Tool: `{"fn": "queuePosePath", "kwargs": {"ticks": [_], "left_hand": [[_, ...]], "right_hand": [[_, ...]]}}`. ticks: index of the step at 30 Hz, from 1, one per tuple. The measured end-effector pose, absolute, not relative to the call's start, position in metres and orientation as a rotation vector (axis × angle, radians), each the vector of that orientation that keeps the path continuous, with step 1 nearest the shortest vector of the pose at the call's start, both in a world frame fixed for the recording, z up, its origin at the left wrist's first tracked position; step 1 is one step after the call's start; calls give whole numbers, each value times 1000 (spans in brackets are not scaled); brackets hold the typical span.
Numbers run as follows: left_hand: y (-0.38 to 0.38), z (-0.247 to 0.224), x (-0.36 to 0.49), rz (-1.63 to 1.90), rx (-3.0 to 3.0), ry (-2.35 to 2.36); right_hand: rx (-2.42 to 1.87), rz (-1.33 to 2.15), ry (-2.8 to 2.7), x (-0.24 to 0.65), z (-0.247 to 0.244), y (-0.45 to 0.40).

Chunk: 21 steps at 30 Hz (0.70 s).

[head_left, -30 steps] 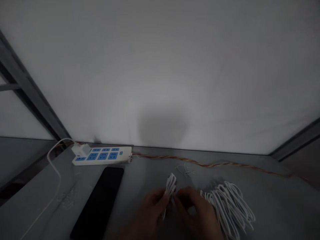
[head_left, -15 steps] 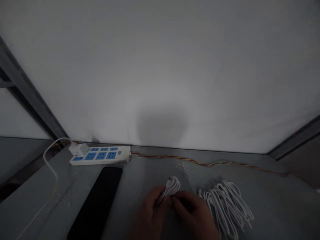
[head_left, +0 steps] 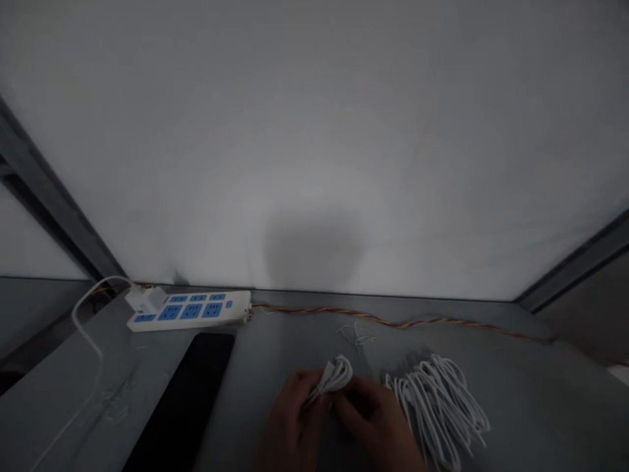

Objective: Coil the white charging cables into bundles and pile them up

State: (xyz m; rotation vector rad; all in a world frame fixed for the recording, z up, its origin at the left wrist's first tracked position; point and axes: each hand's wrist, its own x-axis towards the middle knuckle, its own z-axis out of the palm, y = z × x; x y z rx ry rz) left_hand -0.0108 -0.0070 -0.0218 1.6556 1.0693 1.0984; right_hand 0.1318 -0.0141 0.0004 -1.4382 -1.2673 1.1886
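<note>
A small coiled white cable (head_left: 339, 372) is held upright near the front of the table. My left hand (head_left: 295, 413) is closed around its lower part, with the looped end and a plug-like end sticking up above the fingers. Beside it, my right hand (head_left: 373, 413) pinches close against the coil's right side; whatever lies between its fingertips is too small and dark to make out. To the right of my right hand is a pile of bundled white cables (head_left: 439, 406). Thin white ties (head_left: 357, 335) lie on the table behind the coil.
A white power strip (head_left: 194, 311) with blue sockets lies at the back left, a white charger (head_left: 147, 299) plugged into it. Before it rests a black phone-like slab (head_left: 184, 400). A twisted red-yellow wire (head_left: 393, 324) runs along the wall's foot. Metal posts frame both sides.
The view has shifted slightly, so the table items appear a little further left. Both hands stay at the coil, which is turned a little differently between the fingers.
</note>
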Motion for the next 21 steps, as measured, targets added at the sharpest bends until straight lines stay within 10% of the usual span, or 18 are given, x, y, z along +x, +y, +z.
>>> {"fn": "queuePosePath", "kwargs": {"ticks": [21], "left_hand": [[-15,-20,-3,1150,1433,1131]], "right_hand": [[-1154,1684,-794,129,-7,-15]]}}
